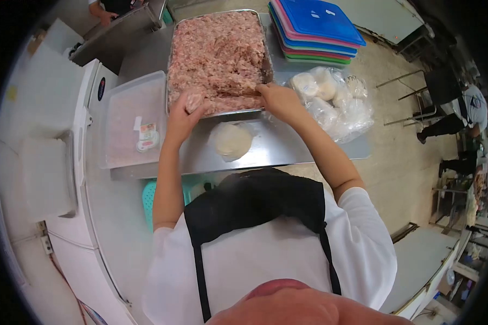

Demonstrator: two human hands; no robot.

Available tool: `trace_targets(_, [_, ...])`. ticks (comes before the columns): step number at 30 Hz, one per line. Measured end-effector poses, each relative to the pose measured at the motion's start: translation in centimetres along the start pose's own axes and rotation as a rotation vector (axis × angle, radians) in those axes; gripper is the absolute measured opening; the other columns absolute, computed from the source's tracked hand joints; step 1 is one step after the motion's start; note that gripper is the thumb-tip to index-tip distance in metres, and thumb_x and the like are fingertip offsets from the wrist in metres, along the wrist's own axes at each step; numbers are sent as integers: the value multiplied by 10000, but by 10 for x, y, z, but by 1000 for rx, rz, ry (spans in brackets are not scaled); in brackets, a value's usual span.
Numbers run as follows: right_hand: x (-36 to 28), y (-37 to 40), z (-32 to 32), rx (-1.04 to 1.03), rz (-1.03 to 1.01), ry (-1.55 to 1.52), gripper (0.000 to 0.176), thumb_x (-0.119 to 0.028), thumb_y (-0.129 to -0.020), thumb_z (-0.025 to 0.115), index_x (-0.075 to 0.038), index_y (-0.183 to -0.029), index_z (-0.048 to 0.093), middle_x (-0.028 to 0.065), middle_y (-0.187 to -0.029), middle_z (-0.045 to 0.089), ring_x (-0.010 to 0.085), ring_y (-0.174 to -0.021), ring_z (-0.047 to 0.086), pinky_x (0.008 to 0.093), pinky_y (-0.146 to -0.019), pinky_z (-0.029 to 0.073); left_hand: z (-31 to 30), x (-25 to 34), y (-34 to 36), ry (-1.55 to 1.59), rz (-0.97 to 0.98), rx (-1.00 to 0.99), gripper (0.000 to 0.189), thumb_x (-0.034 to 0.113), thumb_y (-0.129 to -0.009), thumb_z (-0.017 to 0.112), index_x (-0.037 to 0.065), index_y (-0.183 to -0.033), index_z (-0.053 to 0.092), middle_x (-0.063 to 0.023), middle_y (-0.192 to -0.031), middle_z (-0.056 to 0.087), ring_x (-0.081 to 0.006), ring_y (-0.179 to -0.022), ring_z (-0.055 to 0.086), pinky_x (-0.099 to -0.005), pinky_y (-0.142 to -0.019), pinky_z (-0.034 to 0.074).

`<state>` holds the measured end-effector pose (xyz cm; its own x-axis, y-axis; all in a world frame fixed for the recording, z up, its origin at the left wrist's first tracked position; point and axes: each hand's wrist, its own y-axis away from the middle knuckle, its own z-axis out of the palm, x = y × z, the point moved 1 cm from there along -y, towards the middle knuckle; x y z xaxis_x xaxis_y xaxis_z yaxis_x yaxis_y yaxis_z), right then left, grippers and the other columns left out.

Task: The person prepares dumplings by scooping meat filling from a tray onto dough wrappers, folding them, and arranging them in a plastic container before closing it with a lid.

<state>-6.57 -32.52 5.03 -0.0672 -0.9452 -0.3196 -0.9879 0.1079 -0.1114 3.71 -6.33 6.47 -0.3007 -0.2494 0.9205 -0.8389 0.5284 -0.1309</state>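
Observation:
A deep metal tray [222,114] full of ground meat [217,51] stands on the steel table. My left hand [186,112] is at the tray's near left corner, its fingers curled round a lump of meat [194,101]. At the near right corner my right hand [279,101] reaches over the rim; its fingertips touch the meat, and whether they hold any is hidden. Between my forearms, a pale round dough-like piece [233,142] in clear plastic lies on the steel table [265,142].
Clear bags with pale round pieces [325,89] lie right of the tray, below stacked coloured lids [322,24]. A plastic container lid [133,122] lies left. Another person's hand [107,17] shows at top left; people [463,116] are far right.

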Motion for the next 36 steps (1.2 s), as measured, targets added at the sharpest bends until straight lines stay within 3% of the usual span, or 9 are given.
trace_targets(5, [29, 9, -58, 39, 34, -309, 252, -256, -924, 564, -72, -1048, 683, 172, -923, 663, 333, -873, 629, 376, -740, 486, 47, 37, -10, -6, 338, 162, 473, 158, -744, 779, 62, -1166, 587, -53, -979, 659, -134, -893, 601, -272, -809, 475])
trace_targets(8, [43, 30, -71, -8, -17, -707, 245, -251, -908, 621, -59, -1036, 702, 130, -850, 656, 255, -807, 622, 313, -725, 469, 50, 23, -13, -96, 180, -6, 401, 166, -731, 787, 63, -1087, 634, -73, -978, 670, -146, -912, 612, -291, -826, 476])
trace_targets(9, [37, 37, -76, -24, -59, -695, 227, -201, -892, 648, -32, -1038, 694, 77, -811, 631, 165, -766, 583, 274, -705, 453, 51, 24, -13, -116, 150, -5, 381, 176, -729, 790, 61, -1061, 643, -77, -968, 670, -147, -910, 613, -293, -826, 476])
trace_targets(14, [44, 44, -76, 21, -94, -544, 236, -207, -910, 634, -24, -1052, 681, 24, -794, 608, 105, -728, 533, 256, -662, 430, 52, 22, -17, -125, -10, -19, 343, 192, -732, 796, 45, -1005, 650, -82, -957, 668, -144, -910, 609, -296, -817, 481])
trace_targets(17, [52, 48, -73, 45, 30, -779, 224, -207, -916, 627, -25, -1043, 657, -2, -761, 581, 84, -673, 513, 236, -612, 413, 31, 11, -16, -198, 21, 10, 376, 182, -742, 789, 35, -1047, 627, -96, -997, 655, -146, -912, 604, -291, -804, 486])
trace_targets(22, [49, 67, -57, -120, 309, -1228, 191, -199, -959, 546, -56, -1085, 559, -20, -744, 542, 38, -561, 446, 177, -493, 318, -45, -51, -30, 148, -72, 93, 439, 167, -758, 753, 47, -1145, 582, -116, -1060, 605, -181, -969, 592, -306, -827, 491])
trace_targets(26, [35, 78, -38, 24, 392, -1177, 268, -241, -974, 514, -58, -1163, 564, -40, -721, 514, 32, -549, 405, 174, -481, 281, -101, -90, -50, -574, -78, 356, 474, 162, -759, 721, 75, -1199, 566, -143, -1071, 601, -265, -985, 608, -339, -821, 501])
trace_targets(29, [28, 78, -28, 38, 470, -1192, 288, -270, -974, 511, -63, -1158, 591, -47, -704, 498, 28, -544, 380, 174, -478, 266, -128, -138, -82, -765, 71, 325, 566, 195, -748, 729, 104, -1272, 534, -172, -1073, 619, -314, -968, 614, -367, -799, 502])
trace_targets(36, [-7, 68, -22, 55, 497, -1175, 293, -285, -977, 509, -54, -1128, 606, -47, -696, 490, 28, -557, 387, 176, -497, 285, -116, -139, -124, -505, -108, 211, 813, 221, -777, 718, 157, -1463, 286, -175, -1132, 620, -325, -883, 637, -398, -769, 499])
